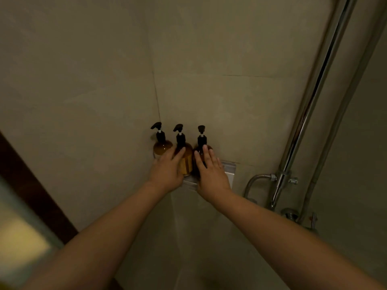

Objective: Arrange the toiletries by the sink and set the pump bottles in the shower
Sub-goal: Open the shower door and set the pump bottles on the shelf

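Three amber pump bottles with black pumps stand in a row on a small metal shelf (230, 168) in the tiled shower corner. The left bottle (161, 145) stands nearest the corner, the middle bottle (187, 160) beside it, and the right bottle (201, 143) touches the middle one. My left hand (166, 169) lies with straight fingers against the left and middle bottles. My right hand (210, 172) rests flat with straight fingers on the front of the right bottle. Both hands hide the bottles' lower parts.
A chrome shower riser pipe (310, 105) runs up the right wall, with a hose (254, 181) and mixer valve (293, 215) below it. A dark door frame (31, 181) and frosted glass (18, 237) stand at the left. Beige tiled walls surround the corner.
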A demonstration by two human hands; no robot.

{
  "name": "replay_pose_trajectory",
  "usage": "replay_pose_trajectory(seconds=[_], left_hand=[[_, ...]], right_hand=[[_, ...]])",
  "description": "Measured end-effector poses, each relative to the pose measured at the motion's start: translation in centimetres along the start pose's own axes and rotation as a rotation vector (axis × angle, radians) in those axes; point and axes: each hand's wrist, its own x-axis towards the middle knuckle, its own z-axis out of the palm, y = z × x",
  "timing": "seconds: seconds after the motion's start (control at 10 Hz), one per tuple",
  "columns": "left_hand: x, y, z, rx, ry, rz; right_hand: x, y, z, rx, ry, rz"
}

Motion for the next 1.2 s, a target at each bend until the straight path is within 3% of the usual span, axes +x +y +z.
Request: replay_pose_trajectory(seconds=[0.2, 0.5, 0.7, 1.0, 1.2], left_hand=[[1.7, 1.9, -0.3, 0.009, -0.063, -0.112], [0.7, 2.7, -0.6, 0.023, -0.217, -0.154], [0.3, 3.6, -0.3, 0.129, -0.286, -0.200], [-1.7, 3.6, -3.5, 0.244, -0.331, -0.213], [-2.7, 4.4, -6.5, 0.266, -0.252, -0.174]], right_hand=[[1.2, 2.1, 0.2, 0.174, -0.001, -0.088], [0.5, 1.1, -0.8, 0.014, -0.061, -0.073], [-0.3, 1.1, -1.7, 0.058, -0.132, -0.056], [-1.8, 1.7, -4.2, 0.057, -0.224, -0.085], [-2.1, -0.4, -6.2, 0.031, -0.279, -0.087]])
